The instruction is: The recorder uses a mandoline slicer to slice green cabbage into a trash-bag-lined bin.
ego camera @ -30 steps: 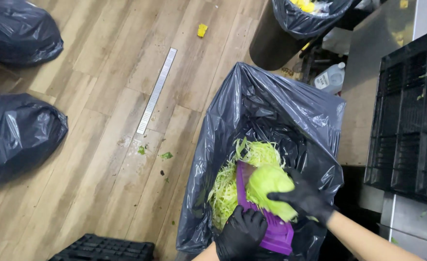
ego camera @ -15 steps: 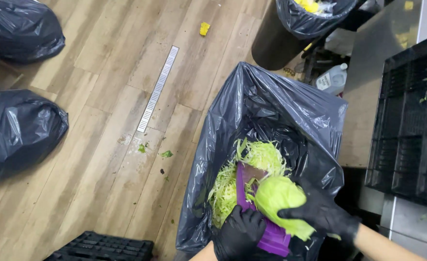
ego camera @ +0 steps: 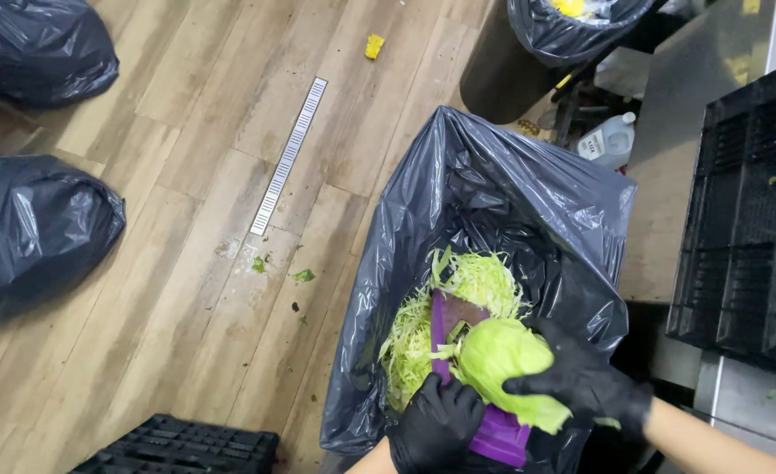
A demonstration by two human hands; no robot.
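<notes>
Since half a second ago the cabbage point(ego camera: 504, 362) has slid back up the purple slicer point(ego camera: 484, 412), away from the lower end where we saw it before, and the right hand point(ego camera: 585, 382) has travelled up with it.

We see that hand, in a black glove, spread over the right side of the pale green cabbage with its fingers curled firmly against it — a closed hold on the head, pressing it to the board. The left hand point(ego camera: 436, 426), also gloved in black, is wrapped around the lower left edge of the slicer, clamped on it and keeping it tilted over the bag.

The cabbage sits on the middle of the slicer, inside the mouth of the open black bag point(ego camera: 493, 189). Shredded cabbage point(ego camera: 458, 298) lies heaped in the bag just above and to the left of the slicer (some strands hang over its top edge).

Around us: 2 tied black bags point(ego camera: 36, 228) on the wooden floor point(ego camera: 186, 263) at left, a narrow floor drain point(ego camera: 288, 156), a few green scraps point(ego camera: 303, 276) near it — and a black crate point(ego camera: 748, 219) at right. A lined bin point(ego camera: 528, 53) stands beyond the open bag.
</notes>
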